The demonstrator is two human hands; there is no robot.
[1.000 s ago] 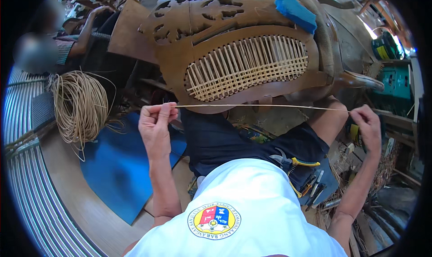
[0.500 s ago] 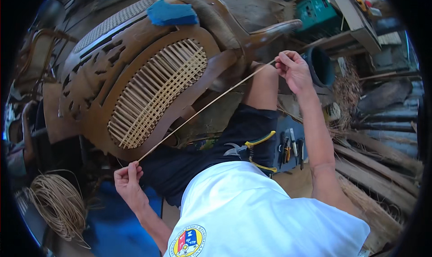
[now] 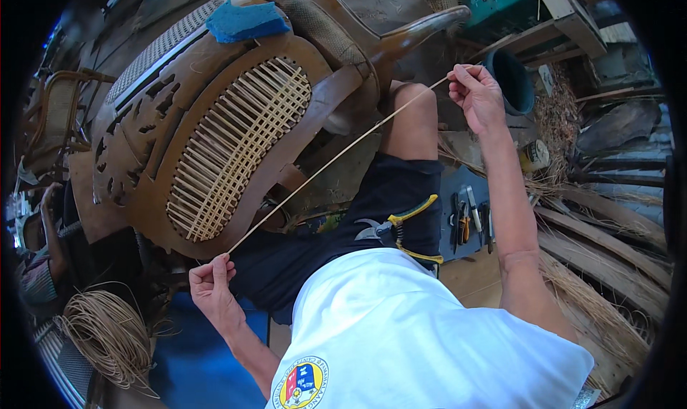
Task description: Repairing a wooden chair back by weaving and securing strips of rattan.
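Note:
A thin, pale rattan strand point(image 3: 342, 151) stretches straight between my hands, crossing over my lap. My left hand point(image 3: 217, 289) pinches its lower end between thumb and fingers. At the upper right, my right hand point(image 3: 475, 98) pinches the other end, near a dark green bucket. Beyond the strand lies a brown carved wooden chair frame point(image 3: 262, 203) with a cane panel point(image 3: 243, 140). Its nearer part is woven in a grid; the farther part shows only strips running one way. Pruning shears point(image 3: 383, 231) with yellow handles rest on my lap, touched by neither hand.
A coil of rattan point(image 3: 107, 337) sits at the lower left beside a blue surface point(image 3: 193, 355). Small hand tools point(image 3: 466, 216) lie right of my lap. A blue cloth or sponge point(image 3: 247, 22) rests on the chair. The green bucket point(image 3: 509, 83) and fibre strips point(image 3: 608, 248) are at right.
The view has shifted slightly, so the chair appears farther left. The strand stays taut between both hands, with the same pinching holds.

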